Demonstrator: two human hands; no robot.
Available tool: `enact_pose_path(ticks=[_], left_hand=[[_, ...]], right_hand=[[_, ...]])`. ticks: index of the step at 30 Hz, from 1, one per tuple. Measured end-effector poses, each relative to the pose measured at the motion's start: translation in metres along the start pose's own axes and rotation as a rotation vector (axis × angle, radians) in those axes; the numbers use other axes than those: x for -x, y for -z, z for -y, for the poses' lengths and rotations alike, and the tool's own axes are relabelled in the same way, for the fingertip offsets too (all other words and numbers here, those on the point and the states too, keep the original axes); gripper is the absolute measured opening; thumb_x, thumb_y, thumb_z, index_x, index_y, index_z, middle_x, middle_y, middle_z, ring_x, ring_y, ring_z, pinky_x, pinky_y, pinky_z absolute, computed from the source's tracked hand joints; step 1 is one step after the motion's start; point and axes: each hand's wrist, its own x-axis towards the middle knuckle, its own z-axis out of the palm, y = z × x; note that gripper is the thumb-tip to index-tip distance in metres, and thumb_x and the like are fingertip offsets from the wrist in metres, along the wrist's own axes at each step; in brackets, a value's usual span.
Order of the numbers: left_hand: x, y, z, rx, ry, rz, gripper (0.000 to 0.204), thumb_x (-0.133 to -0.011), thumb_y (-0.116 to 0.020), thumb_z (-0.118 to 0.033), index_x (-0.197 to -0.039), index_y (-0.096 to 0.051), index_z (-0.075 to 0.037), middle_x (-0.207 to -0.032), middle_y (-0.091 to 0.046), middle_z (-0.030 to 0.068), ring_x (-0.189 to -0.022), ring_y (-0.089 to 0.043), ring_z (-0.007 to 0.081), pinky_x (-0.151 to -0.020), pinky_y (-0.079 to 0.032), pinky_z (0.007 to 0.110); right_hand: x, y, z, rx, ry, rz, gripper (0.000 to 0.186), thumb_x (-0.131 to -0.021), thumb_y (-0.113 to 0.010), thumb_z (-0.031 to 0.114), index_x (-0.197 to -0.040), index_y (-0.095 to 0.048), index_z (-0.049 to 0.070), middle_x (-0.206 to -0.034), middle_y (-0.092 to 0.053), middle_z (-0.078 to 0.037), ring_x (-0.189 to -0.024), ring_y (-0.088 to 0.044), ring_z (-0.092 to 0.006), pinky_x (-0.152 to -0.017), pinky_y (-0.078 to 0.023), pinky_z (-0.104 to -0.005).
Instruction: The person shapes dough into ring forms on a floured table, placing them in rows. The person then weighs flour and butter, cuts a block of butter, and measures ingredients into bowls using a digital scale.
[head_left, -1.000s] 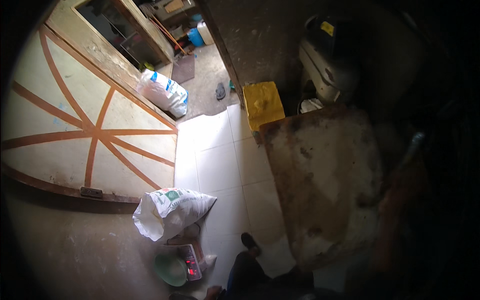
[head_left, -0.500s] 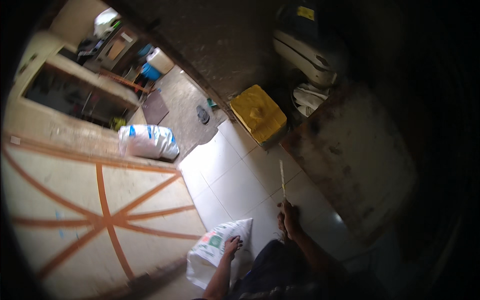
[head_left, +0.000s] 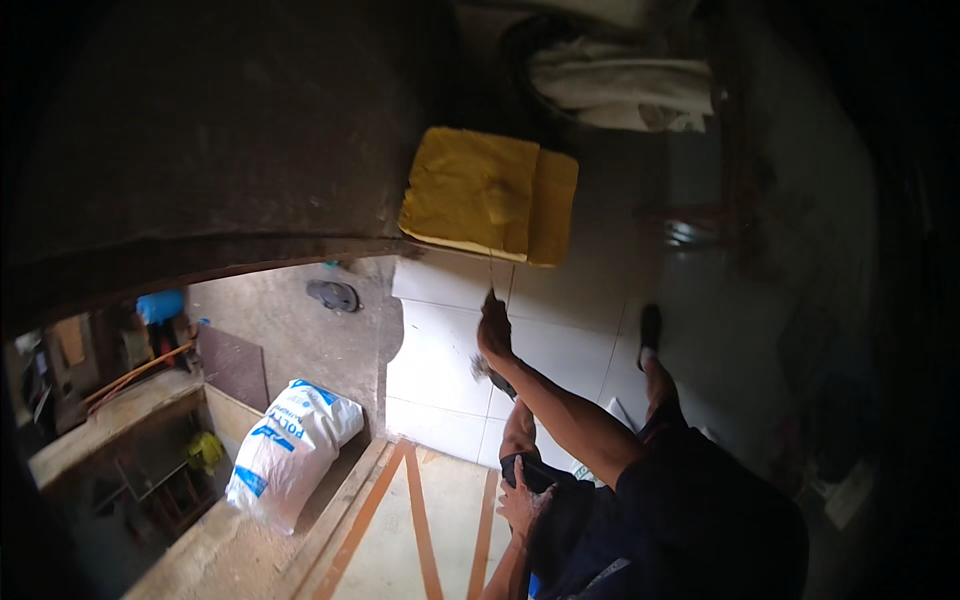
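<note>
White tile floor [head_left: 430, 345] spreads beneath the right hand [head_left: 495, 330], which is closed around a slim rod [head_left: 491, 270] pointing toward the far side of the room. A greyish, bristly tuft [head_left: 478, 368] shows just on the near side of the fist; whether it belongs to the rod is unclear. The left hand [head_left: 520, 505], fingers spread and gripping nothing, rests against the dark clothing [head_left: 575, 515] over the leg.

Just beyond the right hand, a yellow container [head_left: 460, 185] stands on the floor beside the dark wall, the rod's far end at or near its near edge; contact cannot be made out. The work looks to be at an early stage: the rod is in hand and the container appears closed, with no result visible. What is left beyond that cannot be told.

Farther out, pale cloth [head_left: 610, 85] lies bundled at the far right. To the left, a grey sandal [head_left: 333, 295] sits on bare floor, and a white-and-blue sack [head_left: 290, 445] slumps near an orange-striped door panel [head_left: 450, 500].
</note>
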Motion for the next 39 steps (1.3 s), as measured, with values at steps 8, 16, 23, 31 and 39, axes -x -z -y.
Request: enact_pose_path(ticks=[8,16,23,31,39], left_hand=[[-0.035,0.046,0.068,-0.234,-0.068,0.025,0.102,-0.065,-0.074,-0.057,-0.148,-0.019,-0.037,-0.131,-0.044,0.0251,-0.112,-0.050,0.0447,-0.093,-0.034,0.055],[-0.042,0.050,0.082,-0.292,-0.085,0.038,0.102,-0.063,-0.077,-0.055,-0.147,-0.022,-0.038,-0.133,-0.043,0.0230,-0.114,-0.049,0.0392,-0.095,-0.032,0.054],[-0.037,0.035,0.065,-0.232,-0.052,0.047,0.101,-0.063,-0.076,-0.055,-0.147,-0.023,-0.039,-0.134,-0.042,0.0226,-0.115,-0.048,0.0397,-0.096,-0.031,0.055],[-0.021,-0.027,0.018,-0.214,0.031,0.024,0.099,-0.064,-0.074,-0.057,-0.147,-0.022,-0.041,-0.131,-0.043,0.0233,-0.109,-0.051,0.0397,-0.092,-0.034,0.053],[-0.015,-0.046,0.013,-0.369,0.000,0.002,0.099,-0.066,-0.068,-0.067,-0.148,-0.017,-0.043,-0.120,-0.049,0.0199,-0.100,-0.055,0.0355,-0.083,-0.039,0.050]], right_hand=[[-0.065,-0.080,-0.015,0.026,-0.030,-0.247,0.060,-0.098,-0.026,0.057,-0.103,-0.049,0.002,-0.088,-0.060,-0.016,-0.082,-0.057,-0.0293,-0.071,-0.044,-0.0425],[-0.011,-0.052,-0.045,0.129,-0.228,-0.039,0.059,-0.096,-0.032,0.059,-0.101,-0.052,0.004,-0.094,-0.059,-0.013,-0.082,-0.060,-0.0268,-0.070,-0.047,-0.0411],[-0.013,0.124,-0.013,0.759,0.615,-0.026,0.028,-0.100,-0.042,0.031,-0.113,-0.049,0.007,-0.104,-0.059,-0.021,-0.092,-0.059,-0.0415,-0.075,-0.048,-0.0493],[-0.107,0.164,0.118,1.476,0.971,0.060,0.031,-0.098,-0.046,0.034,-0.108,-0.050,0.005,-0.076,-0.061,-0.019,-0.069,-0.063,-0.0358,-0.062,-0.050,-0.0469],[-0.137,0.203,0.101,1.316,0.663,0.254,0.029,-0.099,-0.045,0.031,-0.107,-0.050,0.004,-0.072,-0.061,-0.019,-0.068,-0.063,-0.0379,-0.064,-0.050,-0.0483]])
